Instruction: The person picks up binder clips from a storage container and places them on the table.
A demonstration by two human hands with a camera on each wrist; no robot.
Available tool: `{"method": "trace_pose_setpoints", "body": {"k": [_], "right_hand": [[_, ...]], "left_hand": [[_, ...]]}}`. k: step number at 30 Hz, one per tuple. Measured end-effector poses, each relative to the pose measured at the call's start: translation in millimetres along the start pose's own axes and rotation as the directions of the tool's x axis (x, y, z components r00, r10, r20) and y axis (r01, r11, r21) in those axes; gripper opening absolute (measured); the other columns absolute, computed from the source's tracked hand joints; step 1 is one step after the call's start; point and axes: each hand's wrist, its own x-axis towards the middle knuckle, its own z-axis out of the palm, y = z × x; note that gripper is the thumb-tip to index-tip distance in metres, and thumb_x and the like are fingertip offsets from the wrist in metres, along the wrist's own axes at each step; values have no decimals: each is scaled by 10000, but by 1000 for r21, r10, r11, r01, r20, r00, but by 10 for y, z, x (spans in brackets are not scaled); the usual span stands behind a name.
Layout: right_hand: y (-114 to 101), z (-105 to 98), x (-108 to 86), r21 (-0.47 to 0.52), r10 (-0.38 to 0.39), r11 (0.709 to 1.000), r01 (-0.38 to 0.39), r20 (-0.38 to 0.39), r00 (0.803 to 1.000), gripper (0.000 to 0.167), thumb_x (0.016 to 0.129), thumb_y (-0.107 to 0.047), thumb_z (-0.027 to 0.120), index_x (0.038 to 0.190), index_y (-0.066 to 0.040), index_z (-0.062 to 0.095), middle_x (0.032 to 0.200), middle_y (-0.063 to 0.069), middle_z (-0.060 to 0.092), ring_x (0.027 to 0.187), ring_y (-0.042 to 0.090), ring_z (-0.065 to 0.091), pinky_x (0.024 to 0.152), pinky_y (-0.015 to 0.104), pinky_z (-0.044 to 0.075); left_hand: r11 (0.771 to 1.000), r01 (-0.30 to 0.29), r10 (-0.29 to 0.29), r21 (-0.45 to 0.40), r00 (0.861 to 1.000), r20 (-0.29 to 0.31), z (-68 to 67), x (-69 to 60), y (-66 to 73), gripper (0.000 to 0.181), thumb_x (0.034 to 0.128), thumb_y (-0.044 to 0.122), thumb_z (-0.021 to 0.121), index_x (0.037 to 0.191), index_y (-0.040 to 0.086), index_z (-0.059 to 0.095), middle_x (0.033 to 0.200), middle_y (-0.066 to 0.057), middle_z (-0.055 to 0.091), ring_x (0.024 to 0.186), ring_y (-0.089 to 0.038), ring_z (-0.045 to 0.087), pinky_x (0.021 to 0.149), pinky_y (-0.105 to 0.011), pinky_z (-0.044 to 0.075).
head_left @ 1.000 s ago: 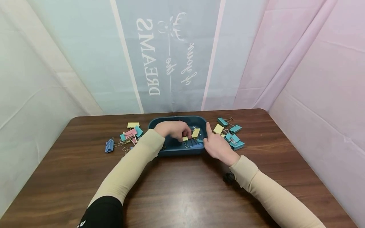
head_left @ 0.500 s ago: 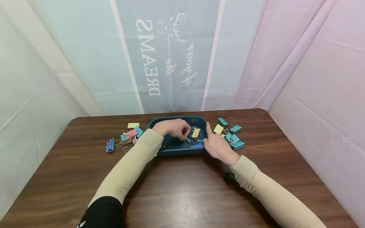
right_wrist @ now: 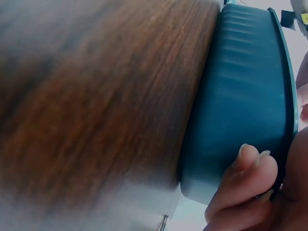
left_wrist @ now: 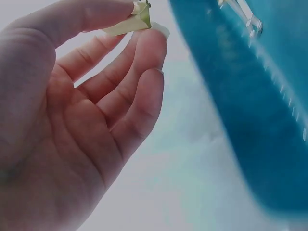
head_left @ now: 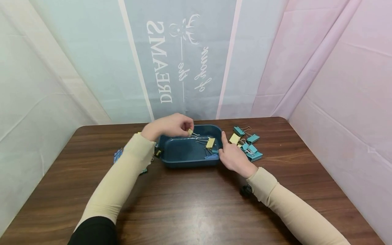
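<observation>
My left hand [head_left: 173,125] is raised over the far left part of a dark blue plastic tray [head_left: 186,164]. Between thumb and fingertips it pinches a small yellow binder clip [head_left: 190,131], whose wire handles point right; the left wrist view shows the clip body [left_wrist: 132,24] at the fingertips. At the tray's right end, my right hand [head_left: 234,157] holds the wall, index finger laid along the rim and other fingers [right_wrist: 245,185] curled against the outside. Inside the tray lie another yellow binder clip [head_left: 210,143] and blue binder clips [head_left: 212,157] near the right end.
Right of the tray, several teal binder clips [head_left: 253,154] and a yellow clip [head_left: 234,138] lie on the brown wooden table [head_left: 196,204]. Blue clips [head_left: 117,155] show at left, partly hidden by my left sleeve [head_left: 122,180]. A printed curtain [head_left: 196,68] hangs behind.
My left hand has risen out of the tray and moved left and away from me, with the yellow binder clip pinched in it. My right hand has stayed on the tray.
</observation>
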Motion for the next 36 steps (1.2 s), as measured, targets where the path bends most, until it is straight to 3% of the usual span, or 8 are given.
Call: {"method": "trace_pose_setpoints", "body": {"k": [4, 8, 13, 17, 20, 25, 36], "right_hand": [[-1, 5, -2, -2, 1, 1000, -1, -4, 1000, 719, 1028, -206, 418, 1586, -15, 8, 536, 59, 514, 394, 221, 468, 406, 327, 372], [-2, 1, -3, -5, 2, 1000, -2, -4, 1000, 720, 1027, -207, 424, 1586, -15, 14, 539, 61, 518, 402, 228, 483, 411, 332, 383], [2, -9, 3, -15, 3, 1000, -3, -4, 1000, 720, 1027, -209, 425, 1585, -10, 15, 548, 64, 521, 409, 230, 487, 414, 333, 386], [-8, -14, -4, -15, 10, 1000, -10, -4, 1000, 720, 1030, -213, 426, 1587, -17, 13, 548, 67, 520, 405, 230, 478, 409, 331, 374], [-11, -5, -16, -14, 0, 1000, 0, 4, 1000, 720, 1035, -207, 415, 1585, -19, -9, 540, 63, 516, 393, 218, 457, 403, 321, 352], [-7, -2, -21, -31, -15, 999, 15, 2, 1000, 710, 1036, -188, 397, 1580, -4, -21, 520, 59, 507, 368, 199, 419, 388, 307, 313], [-11, 4, -16, -32, -6, 999, 6, 2, 1000, 714, 1034, -198, 408, 1581, -3, -7, 524, 61, 515, 372, 207, 440, 386, 307, 322]], "left_hand": [[1000, 17, -16, 17, 998, -58, -148, -297, -102, 33, 925, 128, 619, 913, 126, 650, 811, 4, 612, 747, -172, 550, 714, -353, 461], [995, 97, -96, 10, 993, -74, -198, -615, -285, 40, 940, 115, 618, 905, 113, 637, 782, -13, 595, 708, -180, 539, 686, -364, 457], [977, 210, -208, 28, 976, -69, -157, -966, -562, 30, 938, 100, 625, 932, 73, 635, 786, -26, 586, 700, -184, 528, 667, -369, 448], [953, 302, -302, 10, 953, -26, -74, -1161, -749, 53, 943, 90, 612, 966, 58, 648, 774, -50, 612, 666, -185, 542, 643, -356, 449], [937, 350, -350, -19, 937, 11, -12, -1261, -838, 49, 941, 76, 621, 968, 60, 659, 773, -60, 601, 665, -193, 530, 625, -348, 438], [930, 367, -367, -11, 930, 25, 43, -1336, -904, 65, 904, 68, 677, 967, 68, 663, 810, -39, 556, 724, -195, 501, 633, -343, 428], [939, 344, -344, -8, 939, 23, 30, -1368, -864, 105, 895, 36, 655, 996, 54, 672, 896, -33, 620, 785, -199, 550, 671, -344, 479]]}}
